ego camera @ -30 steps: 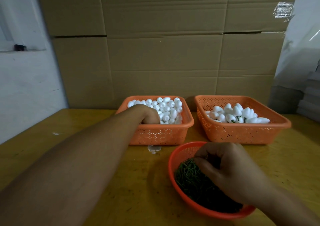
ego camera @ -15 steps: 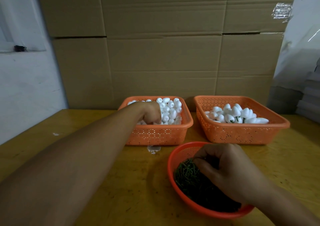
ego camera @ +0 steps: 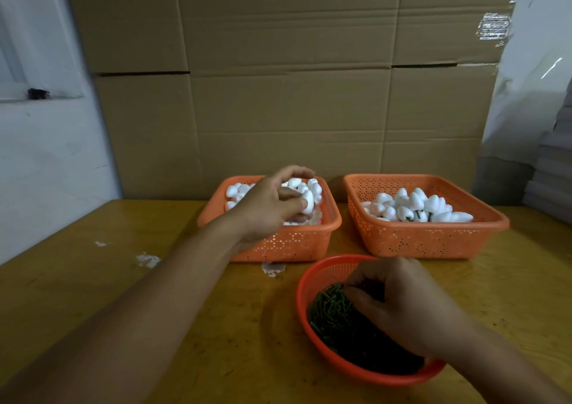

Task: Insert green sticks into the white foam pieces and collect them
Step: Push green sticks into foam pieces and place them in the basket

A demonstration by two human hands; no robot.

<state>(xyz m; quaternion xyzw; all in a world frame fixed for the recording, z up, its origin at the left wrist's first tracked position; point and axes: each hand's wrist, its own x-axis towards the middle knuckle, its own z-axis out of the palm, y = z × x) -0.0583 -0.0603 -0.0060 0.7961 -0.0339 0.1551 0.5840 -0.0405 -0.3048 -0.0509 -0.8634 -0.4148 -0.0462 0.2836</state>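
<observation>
- Foam piece – a white egg-like lump pinched in the left hand, lifted just above the heap in the left orange basket at mid-frame. The grip here is thumb and curled fingers round the piece; the forefinger arches over it, clear of it.
- Right hand sits lower right of the frame, down in the round red basket, fingertips drawn together over the green sticks. Whether a stick is actually pinched – I cannot tell; the fingers hide their own tips.
- The relation that counts: the foam lies up and to the left of the stick hand, well apart, with the near wall of the left basket between them. I'd judge the two hands must meet somewhere over the table between the baskets.
- The foam's long axis looks roughly upright, slightly tilted; which end faces the right hand I cannot say.
- Finished pieces, green showing beneath them, lie in the right orange basket, upper right of the stick hand and nearer to it than to the left.
</observation>
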